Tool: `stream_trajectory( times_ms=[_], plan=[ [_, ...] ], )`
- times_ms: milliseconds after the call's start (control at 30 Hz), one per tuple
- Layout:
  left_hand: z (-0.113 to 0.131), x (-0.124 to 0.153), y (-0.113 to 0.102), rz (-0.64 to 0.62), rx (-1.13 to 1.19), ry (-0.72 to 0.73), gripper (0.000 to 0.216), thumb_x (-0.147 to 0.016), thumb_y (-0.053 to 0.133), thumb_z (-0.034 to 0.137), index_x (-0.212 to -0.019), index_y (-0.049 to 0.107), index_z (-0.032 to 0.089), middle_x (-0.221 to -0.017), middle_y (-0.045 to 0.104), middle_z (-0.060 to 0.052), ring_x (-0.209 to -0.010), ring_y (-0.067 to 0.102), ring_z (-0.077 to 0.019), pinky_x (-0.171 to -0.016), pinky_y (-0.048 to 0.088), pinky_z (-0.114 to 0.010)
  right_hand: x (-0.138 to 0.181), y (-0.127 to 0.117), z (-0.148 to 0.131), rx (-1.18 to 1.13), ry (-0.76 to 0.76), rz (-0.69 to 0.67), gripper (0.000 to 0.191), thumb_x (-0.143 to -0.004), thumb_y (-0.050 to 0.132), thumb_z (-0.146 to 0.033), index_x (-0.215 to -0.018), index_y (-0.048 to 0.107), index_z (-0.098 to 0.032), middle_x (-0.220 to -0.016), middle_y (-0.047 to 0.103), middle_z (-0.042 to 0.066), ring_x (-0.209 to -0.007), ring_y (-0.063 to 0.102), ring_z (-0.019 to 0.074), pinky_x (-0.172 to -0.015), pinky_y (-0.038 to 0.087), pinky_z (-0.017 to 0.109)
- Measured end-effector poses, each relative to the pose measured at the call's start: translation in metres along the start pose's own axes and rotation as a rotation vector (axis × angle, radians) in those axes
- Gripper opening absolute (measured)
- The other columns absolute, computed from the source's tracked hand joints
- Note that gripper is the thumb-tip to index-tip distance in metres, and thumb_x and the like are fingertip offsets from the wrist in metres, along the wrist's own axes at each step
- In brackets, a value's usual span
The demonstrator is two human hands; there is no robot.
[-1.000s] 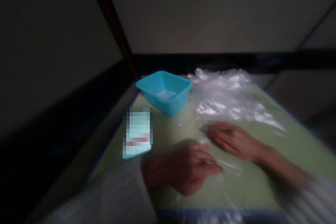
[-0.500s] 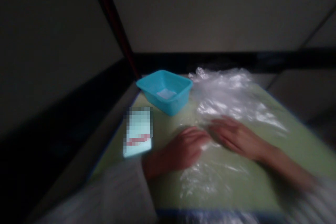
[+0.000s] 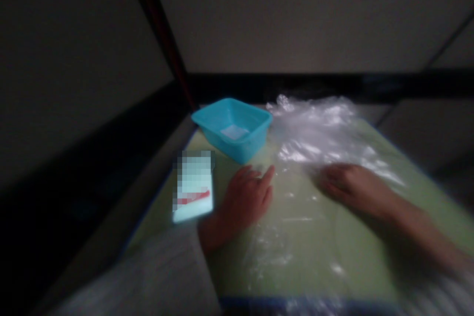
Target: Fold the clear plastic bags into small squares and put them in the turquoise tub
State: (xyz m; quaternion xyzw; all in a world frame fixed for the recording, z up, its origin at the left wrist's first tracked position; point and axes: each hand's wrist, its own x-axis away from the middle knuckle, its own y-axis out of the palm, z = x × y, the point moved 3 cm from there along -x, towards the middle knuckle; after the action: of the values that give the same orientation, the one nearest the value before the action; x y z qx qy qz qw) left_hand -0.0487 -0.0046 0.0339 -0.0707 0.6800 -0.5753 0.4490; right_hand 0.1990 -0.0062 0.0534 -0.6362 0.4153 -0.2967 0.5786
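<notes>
A clear plastic sheet or bag (image 3: 296, 217) lies flat on the pale green mat (image 3: 355, 266) in front of me. My left hand (image 3: 246, 197) rests on its left edge with fingers stretched out flat, pointing away from me. My right hand (image 3: 353, 187) presses palm-down on the sheet's far right part, fingers extended toward the left. A heap of crumpled clear plastic (image 3: 318, 128) lies just beyond both hands. Neither hand grips anything that I can see.
A turquoise plastic tub (image 3: 233, 128) stands at the back left of the mat, something pale in its bottom. A lit phone (image 3: 192, 187) lies left of my left hand near the mat's edge. Dark walls surround the table.
My hands have moved apart: the left slid away from me and to the left, the right slid to the right. The plastic sheet between them lies flatter.
</notes>
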Motion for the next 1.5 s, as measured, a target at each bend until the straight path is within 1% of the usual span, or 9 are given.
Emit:
stream_trajectory(
  times_ms=[267,400,533,633,767,867,1200,1400,1500],
  plan=[
    [0.008,0.002,-0.003,0.084,0.164,0.054,0.028,-0.084,0.046,0.014,-0.110,0.056,0.011,-0.087,0.067,-0.009,-0.086,0.063,-0.0207,-0.083,0.052,-0.039,0.012,0.014,0.021,-0.173,0.129,-0.149,0.031,-0.081,0.057,-0.052,-0.079,0.056,-0.020,-0.072,0.060,0.004,-0.056,0.053,0.0167,-0.050,0.038,0.031],
    [0.015,0.002,-0.001,0.007,0.318,0.129,0.026,-0.083,0.044,0.013,-0.108,0.054,0.014,-0.093,0.068,-0.007,-0.090,0.063,-0.0193,-0.083,0.052,-0.038,0.010,0.024,0.028,-0.209,0.173,-0.161,0.022,-0.079,0.061,-0.042,-0.073,0.055,-0.021,-0.063,0.056,0.001,-0.052,0.049,0.0149,-0.046,0.034,0.029],
    [0.019,0.003,0.000,-0.068,0.383,0.240,0.030,-0.084,0.046,0.013,-0.114,0.050,0.014,-0.106,0.066,-0.009,-0.100,0.060,-0.0189,-0.092,0.049,-0.039,0.010,0.029,0.027,-0.366,0.128,-0.072,0.020,-0.079,0.059,-0.034,-0.066,0.050,-0.022,-0.058,0.052,-0.001,-0.051,0.046,0.0132,-0.043,0.033,0.027],
    [0.021,0.004,0.001,-0.106,0.386,0.276,0.032,-0.086,0.046,0.013,-0.118,0.047,0.014,-0.110,0.065,-0.009,-0.105,0.058,-0.0185,-0.096,0.046,-0.040,0.010,0.030,0.018,-0.607,0.103,-0.030,0.017,-0.081,0.058,-0.035,-0.074,0.048,-0.023,-0.063,0.053,-0.001,-0.054,0.049,0.0127,-0.044,0.039,0.026],
    [0.021,0.006,0.004,-0.152,0.397,0.258,0.032,-0.086,0.046,0.014,-0.118,0.048,0.014,-0.107,0.065,-0.008,-0.103,0.059,-0.0186,-0.096,0.045,-0.041,0.007,0.027,-0.002,-1.030,0.089,-0.128,0.022,-0.082,0.061,-0.036,-0.092,0.048,-0.021,-0.067,0.057,-0.002,-0.055,0.055,0.0120,-0.048,0.046,0.026],
    [0.021,0.006,0.005,-0.160,0.391,0.258,0.031,-0.086,0.046,0.013,-0.117,0.049,0.014,-0.105,0.066,-0.008,-0.101,0.059,-0.0186,-0.095,0.045,-0.041,0.004,0.022,-0.014,-1.152,0.081,-0.193,0.032,-0.085,0.060,-0.039,-0.106,0.047,-0.019,-0.076,0.066,0.002,-0.064,0.062,0.0141,-0.057,0.052,0.028],
    [0.023,0.004,0.001,-0.158,0.368,0.270,0.025,-0.086,0.043,0.013,-0.109,0.053,0.013,-0.102,0.066,-0.009,-0.098,0.059,-0.0188,-0.092,0.046,-0.040,0.001,0.018,-0.023,-1.202,0.076,-0.229,0.034,-0.087,0.058,-0.036,-0.114,0.046,-0.018,-0.088,0.069,0.006,-0.082,0.067,0.0169,-0.075,0.053,0.034],
    [0.024,0.003,-0.004,-0.117,0.410,0.276,0.028,-0.086,0.042,0.013,-0.112,0.052,0.012,-0.105,0.063,-0.011,-0.100,0.057,-0.0198,-0.090,0.046,-0.039,0.000,0.016,-0.025,-1.236,0.077,-0.166,0.032,-0.086,0.059,-0.036,-0.110,0.048,-0.018,-0.081,0.067,0.004,-0.076,0.065,0.0156,-0.071,0.052,0.032],
    [0.025,0.003,-0.004,-0.136,0.435,0.300,0.031,-0.085,0.043,0.011,-0.115,0.051,0.012,-0.111,0.062,-0.011,-0.106,0.055,-0.0202,-0.093,0.045,-0.039,0.000,0.019,-0.028,-1.245,0.078,-0.238,0.026,-0.086,0.060,-0.035,-0.105,0.050,-0.019,-0.081,0.066,0.003,-0.075,0.064,0.0143,-0.068,0.051,0.030]
  ],
)
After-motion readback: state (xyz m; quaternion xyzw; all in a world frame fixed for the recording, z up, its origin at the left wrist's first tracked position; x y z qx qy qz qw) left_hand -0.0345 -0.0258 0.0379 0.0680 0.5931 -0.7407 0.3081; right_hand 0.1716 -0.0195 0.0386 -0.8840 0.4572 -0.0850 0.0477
